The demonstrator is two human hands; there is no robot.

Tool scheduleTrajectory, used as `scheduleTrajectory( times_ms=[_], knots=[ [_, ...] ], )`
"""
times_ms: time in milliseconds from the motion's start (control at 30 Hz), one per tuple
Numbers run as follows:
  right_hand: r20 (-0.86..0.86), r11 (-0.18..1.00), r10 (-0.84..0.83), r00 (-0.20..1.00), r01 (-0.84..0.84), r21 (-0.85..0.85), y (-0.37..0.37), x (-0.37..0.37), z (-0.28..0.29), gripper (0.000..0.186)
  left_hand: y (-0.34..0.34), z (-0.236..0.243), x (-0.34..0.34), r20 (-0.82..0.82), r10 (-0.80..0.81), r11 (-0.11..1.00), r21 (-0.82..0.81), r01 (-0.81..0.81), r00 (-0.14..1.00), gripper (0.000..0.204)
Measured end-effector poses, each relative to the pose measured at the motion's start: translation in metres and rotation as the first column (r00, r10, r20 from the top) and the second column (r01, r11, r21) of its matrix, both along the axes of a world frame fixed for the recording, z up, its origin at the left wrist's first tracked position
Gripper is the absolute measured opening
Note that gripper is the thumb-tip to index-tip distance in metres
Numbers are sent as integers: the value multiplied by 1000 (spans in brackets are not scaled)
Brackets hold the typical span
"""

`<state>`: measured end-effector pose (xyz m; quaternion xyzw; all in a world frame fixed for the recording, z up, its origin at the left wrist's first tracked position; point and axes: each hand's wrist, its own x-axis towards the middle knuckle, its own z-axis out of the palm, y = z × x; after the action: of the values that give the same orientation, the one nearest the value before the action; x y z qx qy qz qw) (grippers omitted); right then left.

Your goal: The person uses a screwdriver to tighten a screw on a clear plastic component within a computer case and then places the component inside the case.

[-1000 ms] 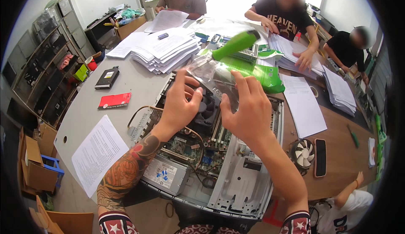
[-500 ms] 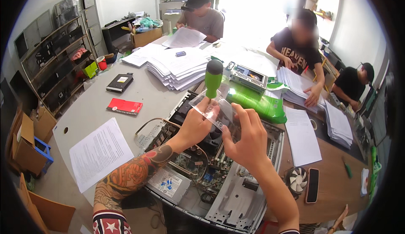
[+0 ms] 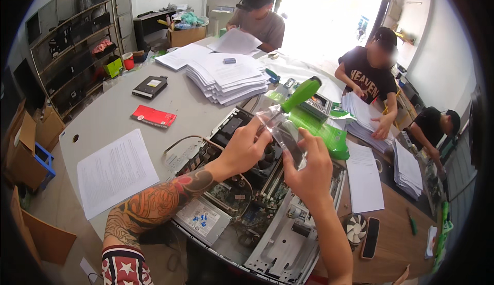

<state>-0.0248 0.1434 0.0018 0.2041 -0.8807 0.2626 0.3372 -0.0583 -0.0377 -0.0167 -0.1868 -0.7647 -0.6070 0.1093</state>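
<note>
My left hand (image 3: 242, 148) pinches one edge of a clear plastic package (image 3: 290, 140). A screwdriver with a green handle (image 3: 302, 93) sticks out of its far end, tilted up to the right. My right hand (image 3: 311, 169) holds the package's other side between thumb and fingers. How far the screwdriver's shaft runs inside the plastic is hard to make out. Below both hands lies an opened desktop computer case (image 3: 280, 244), its cables and circuit board exposed. Several small blue pieces (image 3: 199, 219) rest on the silver power supply (image 3: 206, 231) inside it.
Left of the case are a printed sheet (image 3: 118, 173), a red card (image 3: 153, 116) and a black drive (image 3: 150, 87). Paper stacks (image 3: 226, 79) stand beyond. A loose fan (image 3: 355, 229) and a phone (image 3: 370, 237) lie at right. Other people sit around the table.
The screwdriver has gone from nearly upright to leaning right. Both hands have kept their hold on the plastic, which has turned with it. The whole view has shifted slightly.
</note>
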Motion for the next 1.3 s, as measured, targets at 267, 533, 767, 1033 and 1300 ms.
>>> scheduleTrajectory(
  times_ms=[267, 533, 767, 1033, 1300],
  knots=[
    [-62, 995, 102, 993, -103, -5, -9, 2, 4, 54, -6, -3, 0, -32, -57, 997, -60, 55, 998, 23],
    [-55, 985, 169, 984, -171, -27, -12, 7, 5, 54, -8, -12, -11, 125, -79, 991, 115, 65, 989, 20],
    [-25, 994, 26, 999, -29, -110, -5, -1, 2, 50, -5, 1, -2, 14, -51, 995, -90, 52, 999, 21],
    [41, 998, 11, 999, -8, -64, -4, 1, 2, 49, -8, -1, -5, 88, -51, 998, 30, 48, 995, 22],
    [-156, 999, 47, 987, -46, 12, -3, -3, 2, 51, -8, -8, -12, 347, -5, 995, -94, 41, 938, 34]
  ],
)
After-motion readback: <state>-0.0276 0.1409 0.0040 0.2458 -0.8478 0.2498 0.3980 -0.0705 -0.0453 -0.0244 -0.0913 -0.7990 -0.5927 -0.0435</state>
